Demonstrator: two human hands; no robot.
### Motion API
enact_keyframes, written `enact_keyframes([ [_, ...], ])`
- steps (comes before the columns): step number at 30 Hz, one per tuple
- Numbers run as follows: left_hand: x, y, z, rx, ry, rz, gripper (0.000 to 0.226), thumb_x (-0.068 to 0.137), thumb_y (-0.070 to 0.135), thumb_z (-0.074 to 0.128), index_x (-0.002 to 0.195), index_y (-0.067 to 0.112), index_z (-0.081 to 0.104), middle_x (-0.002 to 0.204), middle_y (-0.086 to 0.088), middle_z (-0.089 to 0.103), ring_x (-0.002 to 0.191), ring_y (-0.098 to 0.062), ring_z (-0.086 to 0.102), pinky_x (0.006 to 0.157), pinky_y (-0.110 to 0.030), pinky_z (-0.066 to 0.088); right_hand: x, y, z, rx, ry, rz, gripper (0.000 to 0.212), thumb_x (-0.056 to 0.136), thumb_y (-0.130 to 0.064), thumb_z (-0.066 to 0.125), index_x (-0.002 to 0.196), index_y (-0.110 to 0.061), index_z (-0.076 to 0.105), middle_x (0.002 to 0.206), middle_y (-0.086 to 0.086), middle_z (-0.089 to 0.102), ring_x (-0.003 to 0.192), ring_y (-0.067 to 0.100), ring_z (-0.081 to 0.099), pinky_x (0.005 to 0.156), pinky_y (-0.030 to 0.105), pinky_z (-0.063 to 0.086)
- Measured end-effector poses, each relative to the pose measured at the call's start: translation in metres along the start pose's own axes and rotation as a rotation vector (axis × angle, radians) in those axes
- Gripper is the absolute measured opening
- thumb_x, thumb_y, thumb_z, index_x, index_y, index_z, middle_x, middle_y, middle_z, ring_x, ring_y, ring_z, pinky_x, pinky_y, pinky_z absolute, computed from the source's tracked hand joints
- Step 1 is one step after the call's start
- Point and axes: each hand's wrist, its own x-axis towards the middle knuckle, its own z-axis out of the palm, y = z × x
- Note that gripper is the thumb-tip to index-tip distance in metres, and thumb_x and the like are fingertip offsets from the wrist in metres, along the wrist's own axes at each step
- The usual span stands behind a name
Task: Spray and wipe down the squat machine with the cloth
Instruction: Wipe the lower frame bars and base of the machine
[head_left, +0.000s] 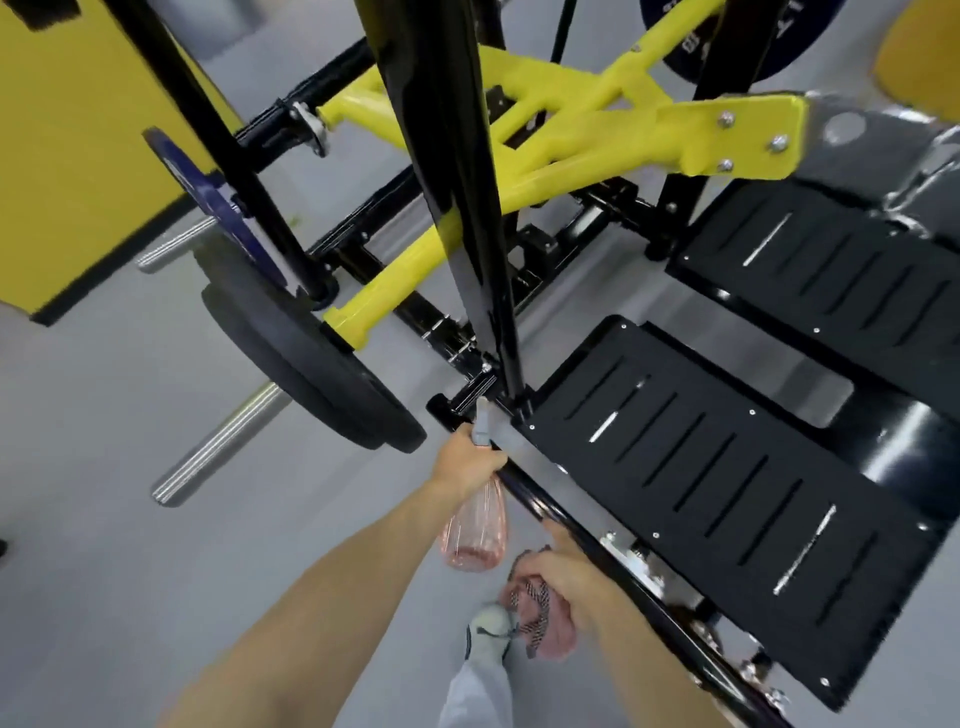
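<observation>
The squat machine (571, 119) fills the view: yellow arms, black uprights and two slotted black footplates (701, 457). My left hand (467, 460) grips the neck of a clear pink spray bottle (475, 535), whose grey nozzle points at the base of the black upright post (467, 208). The bottle hangs below the hand, close beside the black lower frame rail (587, 535). My right hand (569, 577) holds a pink cloth (550, 621) with a black-and-white patterned edge, bunched against that rail near the closer footplate's front corner.
Black weight plates (311, 364) sit on chrome sleeves (218, 447) to the left, with a blue plate (218, 208) behind them. A yellow wall panel (78, 145) stands at far left. My grey shoe (491, 634) is on the grey floor (156, 545) below the hands.
</observation>
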Motion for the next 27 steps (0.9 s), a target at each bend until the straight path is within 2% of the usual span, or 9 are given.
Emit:
enact_keyframes([
  [2, 0.035, -0.009, -0.004, -0.015, -0.011, -0.014, 0.019, 0.076, 0.002, 0.057, 0.089, 0.014, 0.051, 0.074, -0.003, 0.052, 0.066, -0.017, 0.052, 0.059, -0.028, 0.044, 0.028, 0.001, 0.010, 0.074, 0.040, -0.014, 0.069, 0.086, 0.003, 0.059, 0.139, -0.030, 0.028, 0.106, 0.011, 0.056, 0.083, 0.019, 0.061, 0.062, 0.023, 0.050],
  [3, 0.058, -0.014, -0.005, 0.012, -0.035, -0.023, 0.020, 0.076, 0.001, 0.056, 0.091, 0.013, 0.051, 0.073, -0.003, 0.052, 0.063, -0.015, 0.051, 0.054, -0.025, 0.042, 0.051, 0.005, 0.018, 0.116, 0.075, -0.006, 0.072, 0.086, 0.003, 0.057, 0.145, -0.025, 0.026, 0.101, 0.008, 0.055, 0.079, 0.016, 0.058, 0.059, 0.022, 0.047],
  [7, 0.109, -0.034, -0.002, 0.051, -0.106, -0.083, 0.023, 0.074, 0.002, 0.056, 0.095, 0.012, 0.054, 0.071, -0.004, 0.053, 0.059, -0.016, 0.052, 0.049, -0.022, 0.040, 0.107, 0.020, 0.022, 0.079, 0.234, 0.036, 0.072, 0.085, 0.002, 0.061, 0.147, -0.012, 0.029, 0.107, 0.010, 0.053, 0.087, 0.020, 0.055, 0.080, 0.024, 0.043],
  [11, 0.152, -0.063, 0.001, 0.052, -0.084, -0.103, 0.021, 0.071, 0.003, 0.055, 0.091, 0.011, 0.053, 0.071, -0.004, 0.053, 0.058, -0.017, 0.053, 0.046, -0.021, 0.037, 0.139, 0.037, 0.020, 0.060, 0.311, 0.082, 0.068, 0.085, 0.000, 0.062, 0.146, -0.009, 0.031, 0.115, 0.013, 0.051, 0.093, 0.021, 0.050, 0.086, 0.022, 0.039],
  [15, 0.179, -0.075, 0.001, 0.023, -0.067, -0.088, 0.020, 0.070, 0.002, 0.054, 0.088, 0.011, 0.056, 0.075, -0.008, 0.056, 0.065, -0.022, 0.056, 0.050, -0.025, 0.040, 0.151, 0.060, 0.020, 0.067, 0.336, 0.129, 0.065, 0.085, -0.001, 0.063, 0.143, -0.008, 0.035, 0.127, 0.017, 0.048, 0.103, 0.026, 0.054, 0.095, 0.028, 0.044],
  [19, 0.187, -0.083, 0.003, 0.061, -0.049, -0.064, 0.017, 0.074, -0.001, 0.053, 0.087, 0.011, 0.053, 0.077, -0.008, 0.054, 0.059, -0.017, 0.051, 0.042, -0.021, 0.036, 0.155, 0.081, 0.024, 0.057, 0.361, 0.186, 0.058, 0.084, -0.002, 0.065, 0.137, -0.010, 0.042, 0.120, 0.014, 0.048, 0.103, 0.030, 0.057, 0.088, 0.030, 0.048],
  [21, 0.189, -0.087, 0.003, 0.075, -0.043, -0.060, 0.021, 0.074, -0.001, 0.053, 0.092, 0.009, 0.054, 0.080, -0.008, 0.053, 0.059, -0.016, 0.049, 0.039, -0.020, 0.035, 0.156, 0.088, 0.026, 0.066, 0.365, 0.195, 0.058, 0.084, -0.001, 0.064, 0.137, -0.010, 0.042, 0.119, 0.014, 0.046, 0.105, 0.031, 0.057, 0.090, 0.032, 0.048],
  [23, 0.191, -0.093, 0.002, 0.078, -0.038, -0.067, 0.025, 0.073, 0.000, 0.055, 0.096, 0.009, 0.055, 0.079, -0.007, 0.053, 0.060, -0.016, 0.049, 0.045, -0.021, 0.034, 0.157, 0.093, 0.027, 0.072, 0.367, 0.190, 0.060, 0.083, 0.000, 0.064, 0.137, -0.009, 0.042, 0.125, 0.017, 0.047, 0.109, 0.032, 0.056, 0.097, 0.036, 0.047],
  [27, 0.184, -0.108, -0.001, 0.113, -0.031, -0.068, 0.019, 0.070, 0.005, 0.056, 0.086, 0.015, 0.054, 0.074, -0.005, 0.058, 0.064, -0.020, 0.060, 0.050, -0.022, 0.036, 0.153, 0.096, 0.029, 0.058, 0.371, 0.185, 0.061, 0.082, -0.001, 0.064, 0.138, -0.011, 0.041, 0.134, 0.018, 0.046, 0.112, 0.031, 0.055, 0.099, 0.037, 0.046],
])
